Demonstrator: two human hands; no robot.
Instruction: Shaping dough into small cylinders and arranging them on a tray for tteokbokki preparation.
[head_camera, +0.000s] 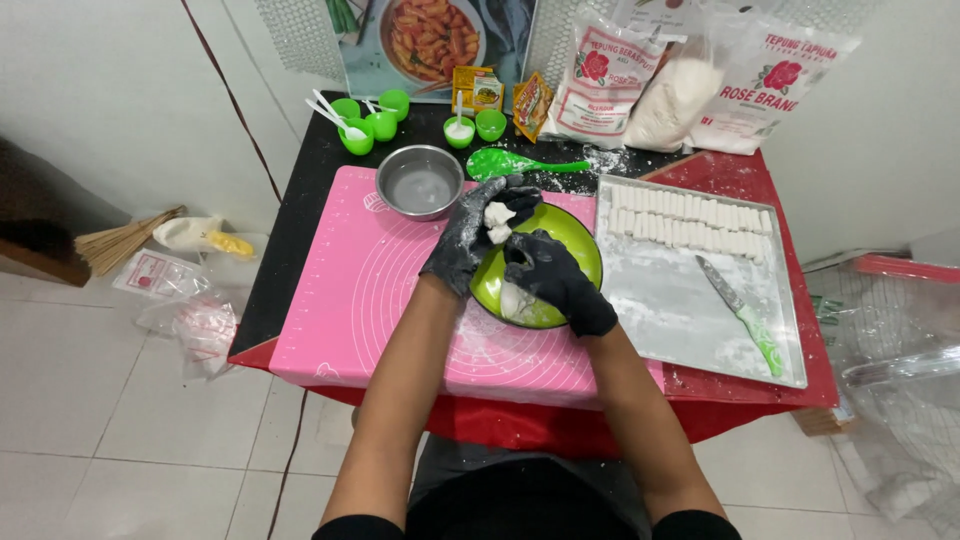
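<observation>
At the lower centre of the frame the person's two bare forearms reach up over a pink silicone mat (350, 300) dusted with flour. The right hand (560, 280), in a black glove, curls its fingers down into a lime green bowl (580, 250) at the middle of the frame, pressing on white dough there. The left hand (470, 240), also gloved, pinches a lump of white dough (497, 222) over the bowl's upper left rim. The dough looks sticky, so it may cling to the gloves and tear, or a piece may drop onto the mat. The bowl sits partly on the mat's right edge and could tip or slide under a one-sided push. To the right a metal tray (680, 330) holds a row of cut white sticks (690, 220) and a green-handled knife (745, 315), its blade lying loose near the right forearm: an elbow swing could knock it. Further up stand a steel bowl (420, 183), a green spoon (520, 163), small green cups (380, 118) and flour bags (690, 85), one apparently open, easily toppled by a reach.
</observation>
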